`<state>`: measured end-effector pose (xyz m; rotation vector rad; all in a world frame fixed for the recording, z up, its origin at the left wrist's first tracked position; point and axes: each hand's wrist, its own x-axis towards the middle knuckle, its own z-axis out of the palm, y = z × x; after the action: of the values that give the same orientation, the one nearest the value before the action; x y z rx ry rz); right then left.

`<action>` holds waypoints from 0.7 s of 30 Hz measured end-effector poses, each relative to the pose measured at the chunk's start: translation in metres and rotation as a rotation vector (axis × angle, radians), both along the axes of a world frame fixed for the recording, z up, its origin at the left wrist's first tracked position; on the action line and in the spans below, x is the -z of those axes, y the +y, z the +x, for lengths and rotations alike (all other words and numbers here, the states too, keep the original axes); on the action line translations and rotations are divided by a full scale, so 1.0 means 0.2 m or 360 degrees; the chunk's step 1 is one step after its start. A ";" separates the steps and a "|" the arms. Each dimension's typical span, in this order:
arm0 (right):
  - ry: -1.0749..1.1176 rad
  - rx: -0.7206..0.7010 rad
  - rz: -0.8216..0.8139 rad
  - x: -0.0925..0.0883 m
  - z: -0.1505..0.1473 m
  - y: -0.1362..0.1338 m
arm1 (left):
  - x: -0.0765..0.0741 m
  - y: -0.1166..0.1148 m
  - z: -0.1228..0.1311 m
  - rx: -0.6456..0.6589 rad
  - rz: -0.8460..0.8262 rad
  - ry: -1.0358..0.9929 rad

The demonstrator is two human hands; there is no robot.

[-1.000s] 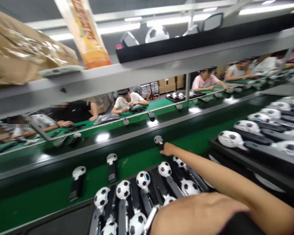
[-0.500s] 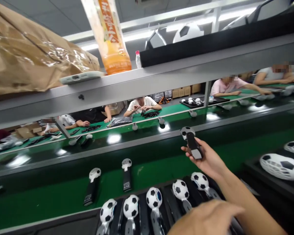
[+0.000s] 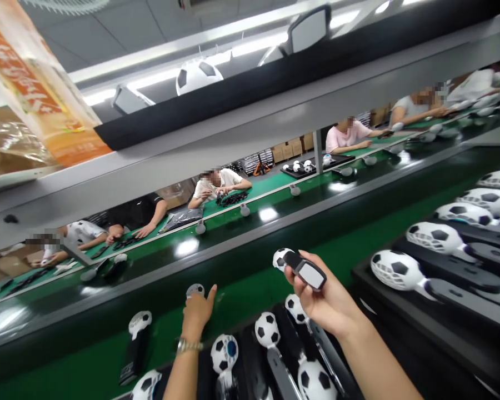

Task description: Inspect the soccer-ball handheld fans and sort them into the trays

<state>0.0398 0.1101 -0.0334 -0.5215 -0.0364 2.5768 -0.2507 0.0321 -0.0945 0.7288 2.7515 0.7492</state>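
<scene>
The right hand [image 3: 323, 297] grips a black ball-topped handle [image 3: 304, 270] above the green belt [image 3: 241, 294], its fingers [image 3: 295, 290] curled round the smooth plastic. The left hand [image 3: 196, 316], holding nothing, points one finger [image 3: 211, 294] just beside another handle [image 3: 195, 290]; mesh balls [image 3: 395, 270] fill the black tray [image 3: 383, 328] at right.

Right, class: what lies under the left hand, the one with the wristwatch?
A soccer-ball-topped handle on the green conveyor belt: its ball top shows past the fingers; the rest is covered.
</scene>
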 end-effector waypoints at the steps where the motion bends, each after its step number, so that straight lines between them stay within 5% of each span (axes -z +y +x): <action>1: 0.0022 -0.0008 -0.0017 -0.01 0.01 0.00 | 0.03 0.00 -0.04 -0.0107 -0.0071 -0.0058; 5: 0.0011 0.0008 0.0001 -0.02 0.05 -0.01 | 0.13 -0.04 -0.09 -0.0335 -0.0041 -0.0417; 9: -0.0107 0.0171 0.0293 0.01 0.04 -0.02 | 0.13 -0.01 0.00 -0.0310 0.0369 -0.0850; 15: -0.0287 0.0552 0.0821 0.06 0.06 -0.03 | -0.08 0.12 0.38 -0.0074 0.1398 -0.1235; 21: -0.0378 0.0315 0.0936 0.07 0.12 0.00 | -0.33 0.01 0.81 0.0180 0.1759 -0.1893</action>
<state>0.0633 0.1110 -0.0477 -0.5605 -0.7568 2.1531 -0.0880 0.0333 -0.0286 0.3221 1.1078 1.8740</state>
